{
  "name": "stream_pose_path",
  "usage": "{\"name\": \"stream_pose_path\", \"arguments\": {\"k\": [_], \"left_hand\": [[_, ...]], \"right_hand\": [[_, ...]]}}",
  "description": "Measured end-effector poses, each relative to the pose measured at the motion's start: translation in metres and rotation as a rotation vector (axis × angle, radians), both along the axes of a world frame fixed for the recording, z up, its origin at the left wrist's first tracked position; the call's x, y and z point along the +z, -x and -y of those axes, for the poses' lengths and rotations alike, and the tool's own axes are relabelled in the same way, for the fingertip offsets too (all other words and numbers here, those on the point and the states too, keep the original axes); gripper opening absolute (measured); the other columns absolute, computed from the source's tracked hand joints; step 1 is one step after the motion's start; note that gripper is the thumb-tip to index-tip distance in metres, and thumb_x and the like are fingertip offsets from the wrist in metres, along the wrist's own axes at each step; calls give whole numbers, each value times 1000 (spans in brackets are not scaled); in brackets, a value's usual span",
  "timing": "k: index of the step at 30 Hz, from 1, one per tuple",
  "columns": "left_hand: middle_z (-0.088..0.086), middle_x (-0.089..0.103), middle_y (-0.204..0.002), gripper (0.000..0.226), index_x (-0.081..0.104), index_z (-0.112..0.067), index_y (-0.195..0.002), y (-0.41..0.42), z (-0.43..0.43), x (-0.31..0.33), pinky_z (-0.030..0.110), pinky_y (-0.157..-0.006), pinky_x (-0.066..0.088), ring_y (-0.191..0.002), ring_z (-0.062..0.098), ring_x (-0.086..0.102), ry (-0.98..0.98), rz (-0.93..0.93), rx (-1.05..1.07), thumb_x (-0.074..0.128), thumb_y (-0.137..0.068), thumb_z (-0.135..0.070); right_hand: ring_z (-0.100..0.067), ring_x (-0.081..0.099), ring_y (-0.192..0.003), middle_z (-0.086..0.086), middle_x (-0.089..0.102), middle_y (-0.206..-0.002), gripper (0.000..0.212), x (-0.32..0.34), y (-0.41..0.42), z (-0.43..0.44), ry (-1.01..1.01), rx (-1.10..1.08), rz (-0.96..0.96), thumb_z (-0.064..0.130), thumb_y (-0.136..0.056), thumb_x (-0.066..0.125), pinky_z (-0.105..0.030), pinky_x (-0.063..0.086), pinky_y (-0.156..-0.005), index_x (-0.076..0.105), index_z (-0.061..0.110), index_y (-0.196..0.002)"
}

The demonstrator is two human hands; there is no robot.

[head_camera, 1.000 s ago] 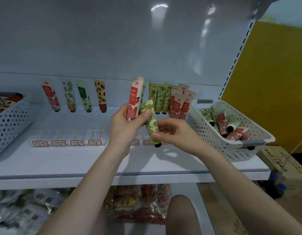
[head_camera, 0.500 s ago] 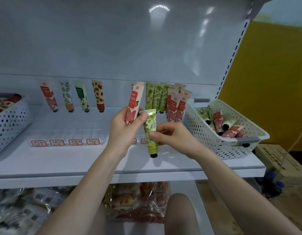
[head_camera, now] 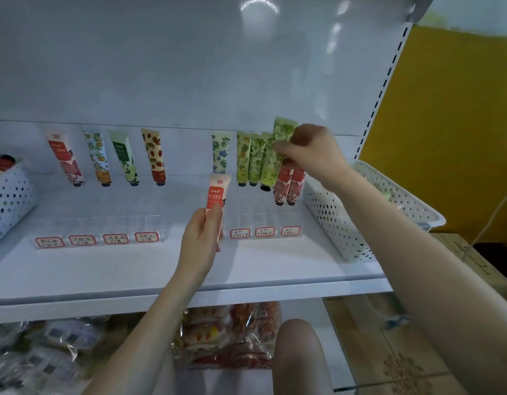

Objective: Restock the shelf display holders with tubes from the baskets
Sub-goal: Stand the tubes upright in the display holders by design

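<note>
My left hand [head_camera: 199,240] grips a pink-and-red tube [head_camera: 217,199] upright over the middle of the shelf, in front of the right clear display holder [head_camera: 263,220]. My right hand [head_camera: 312,152] pinches a green leafy tube [head_camera: 283,131] by its top end, at the back of that holder beside several green tubes [head_camera: 253,158] standing there. Two pink tubes [head_camera: 289,185] stand just below my right hand. A blue-flowered tube [head_camera: 220,153] stands to their left. The left display holder [head_camera: 98,226] carries several single tubes [head_camera: 124,158] at its back.
A white perforated basket [head_camera: 360,212] sits at the shelf's right end, mostly behind my right forearm. Another white basket [head_camera: 10,195] sits at the left edge. Price labels [head_camera: 265,232] line the holders' fronts. Wrapped packets [head_camera: 232,334] fill the lower shelf. A cardboard box [head_camera: 474,260] lies right.
My hands have separated. My right hand carried the green tube up and right to the back row. My left hand lowered slightly, still holding the pink tube.
</note>
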State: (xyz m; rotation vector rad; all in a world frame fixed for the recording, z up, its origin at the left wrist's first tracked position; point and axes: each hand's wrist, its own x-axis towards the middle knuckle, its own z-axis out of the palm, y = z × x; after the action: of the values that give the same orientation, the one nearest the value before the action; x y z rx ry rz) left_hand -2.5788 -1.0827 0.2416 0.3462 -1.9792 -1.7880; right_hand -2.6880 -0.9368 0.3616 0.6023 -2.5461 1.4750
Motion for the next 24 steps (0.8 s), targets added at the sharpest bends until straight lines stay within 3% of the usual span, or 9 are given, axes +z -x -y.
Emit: {"name": "stream_pose_path", "arguments": {"k": [3, 6, 9, 14, 19, 24], "left_hand": [[3, 53, -74, 22, 47, -22, -79, 3, -1, -11, 28, -63, 42, -67, 16, 49, 95, 29, -8, 41, -97, -33], [5, 53, -71, 23, 44, -20, -78, 4, -1, -22, 16, -55, 38, -62, 16, 47, 260, 29, -23, 47, -93, -36], [-3, 52, -70, 17, 43, -25, -80, 2, -1, -29, 7, -54, 38, -60, 11, 48, 305, 19, 7, 50, -90, -36], [0, 53, -69, 18, 46, -21, -84, 2, -1, -32, 12, -54, 41, -60, 14, 49, 185, -26, 75, 48, -88, -38], [11, 61, -80, 28, 47, -23, -82, 2, 1, -34, 38, -70, 50, -69, 22, 55, 122, -7, 102, 43, -79, -51], [11, 59, -79, 27, 47, -24, -81, 1, 1, -34, 45, -69, 51, -67, 21, 52, 147, 12, 111, 43, -80, -51]], "right_hand": [[-25, 64, -62, -10, 62, -69, 16, 7, 10, 4, -33, -11, -65, 15, -80, 66, -21, 50, -51, 51, 14, -88], [-4, 52, -44, -2, 58, -65, 28, 13, 17, 7, -89, -6, -97, 8, -80, 62, -11, 38, -39, 51, 17, -105], [-5, 51, -49, -1, 61, -70, 15, 18, 26, 11, -185, -33, -129, 12, -83, 59, -14, 41, -42, 56, 18, -97], [-20, 59, -75, -1, 62, -81, 14, 11, 38, 19, -345, -58, -229, 19, -86, 59, -34, 52, -72, 64, 13, -97], [-19, 56, -82, -1, 61, -87, 21, -5, 47, 24, -422, -102, -260, 21, -87, 57, -30, 47, -70, 65, 12, -103], [-24, 57, -95, -5, 65, -98, 23, -19, 50, 27, -494, -175, -273, 26, -89, 55, -28, 41, -68, 64, 14, -106]]}}
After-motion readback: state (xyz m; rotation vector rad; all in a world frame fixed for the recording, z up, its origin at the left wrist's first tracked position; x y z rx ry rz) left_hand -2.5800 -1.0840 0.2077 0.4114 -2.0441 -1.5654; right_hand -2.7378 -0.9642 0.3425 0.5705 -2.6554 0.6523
